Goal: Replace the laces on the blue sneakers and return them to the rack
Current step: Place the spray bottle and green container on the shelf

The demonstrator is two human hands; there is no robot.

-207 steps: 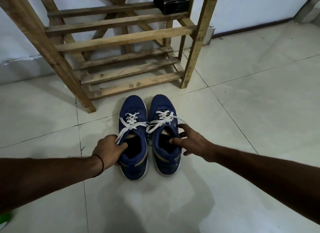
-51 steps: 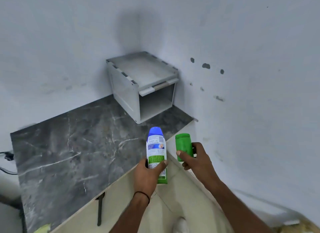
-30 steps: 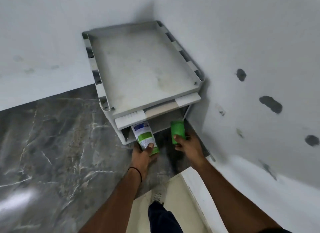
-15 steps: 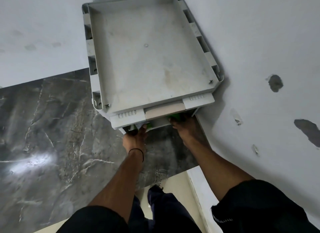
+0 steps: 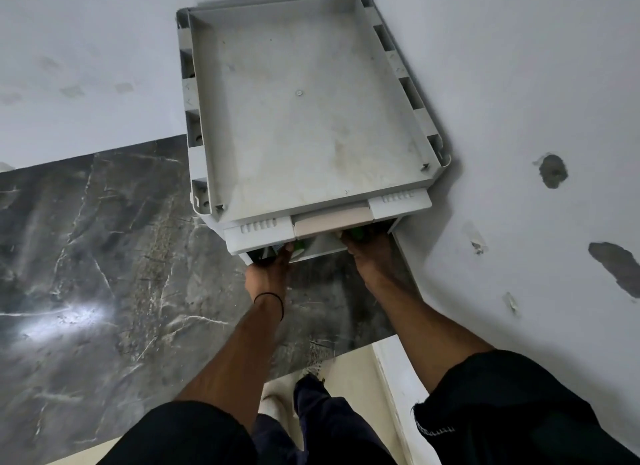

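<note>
Neither the blue sneakers nor the rack are in view. A grey plastic drawer unit stands on a dark marble counter in a wall corner. Both my hands reach into its open lower compartment. My left hand grips a spray can, of which only a white and green sliver shows under the unit's front edge. My right hand holds a green cap, mostly hidden inside the compartment. My fingertips are out of sight inside the unit.
White walls close in behind and to the right of the unit, with dark chipped patches on the right wall. The counter's front edge runs below my arms, and my legs show beneath it.
Since 1.7 s ago I have leaned in and pushed the spray can and green cap from in front of me into the unit's lower compartment. Over the last half second little has moved.
</note>
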